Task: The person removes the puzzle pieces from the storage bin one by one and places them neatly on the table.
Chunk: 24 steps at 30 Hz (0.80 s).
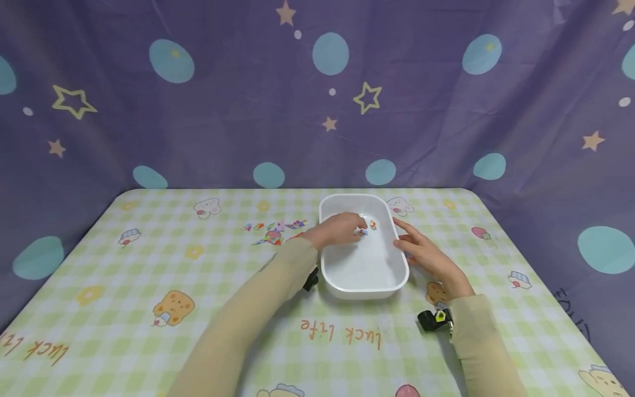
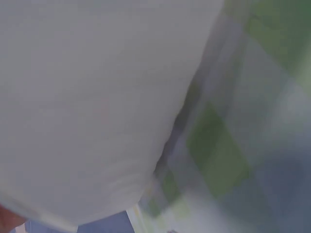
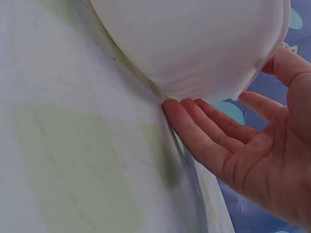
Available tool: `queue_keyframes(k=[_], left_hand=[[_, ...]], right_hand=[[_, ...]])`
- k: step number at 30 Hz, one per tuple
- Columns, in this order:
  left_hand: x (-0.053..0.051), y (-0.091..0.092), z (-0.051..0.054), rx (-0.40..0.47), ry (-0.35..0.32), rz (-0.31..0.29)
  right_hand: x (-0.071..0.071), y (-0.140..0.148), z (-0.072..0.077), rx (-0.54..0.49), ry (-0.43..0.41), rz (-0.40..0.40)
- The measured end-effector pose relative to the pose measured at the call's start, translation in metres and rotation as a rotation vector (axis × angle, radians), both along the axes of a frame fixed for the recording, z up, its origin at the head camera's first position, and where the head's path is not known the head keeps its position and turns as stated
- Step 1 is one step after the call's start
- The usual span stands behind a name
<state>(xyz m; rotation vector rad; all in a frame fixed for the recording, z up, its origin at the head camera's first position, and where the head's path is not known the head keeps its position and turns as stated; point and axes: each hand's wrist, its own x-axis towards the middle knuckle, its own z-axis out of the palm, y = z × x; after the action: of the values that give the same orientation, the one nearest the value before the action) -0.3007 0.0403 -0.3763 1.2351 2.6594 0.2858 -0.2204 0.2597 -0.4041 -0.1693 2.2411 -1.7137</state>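
A white rectangular tub (image 1: 364, 270) stands on the table between the two hands. My left hand (image 1: 342, 227) reaches over its left rim, fingers bent down inside. One small colourful piece (image 1: 363, 232) is right at the left fingertips; whether they pinch it cannot be made out. Another small colourful piece (image 1: 373, 225) lies on the tub floor. My right hand (image 1: 421, 251) is at the tub's right side, its fairly straight fingers (image 3: 194, 121) touching the outer wall near the base. In the left wrist view, the tub's outer wall (image 2: 97, 97) hides most of the hand.
Several small colourful pieces (image 1: 273, 236) lie spread on the table left of the tub, partly behind the left forearm. A green-and-white checked cloth (image 1: 223, 281) covers the table. Behind it hangs a purple patterned curtain (image 1: 238, 110). Dark wrist cameras (image 1: 434, 320) sit below the hands.
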Motion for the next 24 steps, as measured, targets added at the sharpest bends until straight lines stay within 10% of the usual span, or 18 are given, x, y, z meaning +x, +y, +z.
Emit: queue_keyframes(k=[7,17,24], left_hand=[[-0.001,0.01,-0.005,-0.071,-0.078,0.044],[-0.002,0.013,-0.007,-0.101,0.062,-0.069],[0.002,0.014,-0.01,-0.065,0.041,-0.013]], right_hand=[[0.0,-0.001,-0.001,0.002,0.008,0.003],[-0.001,0.0,0.0,-0.001,0.004,-0.004],[0.0,0.0,-0.002,-0.008,-0.004,-0.001]])
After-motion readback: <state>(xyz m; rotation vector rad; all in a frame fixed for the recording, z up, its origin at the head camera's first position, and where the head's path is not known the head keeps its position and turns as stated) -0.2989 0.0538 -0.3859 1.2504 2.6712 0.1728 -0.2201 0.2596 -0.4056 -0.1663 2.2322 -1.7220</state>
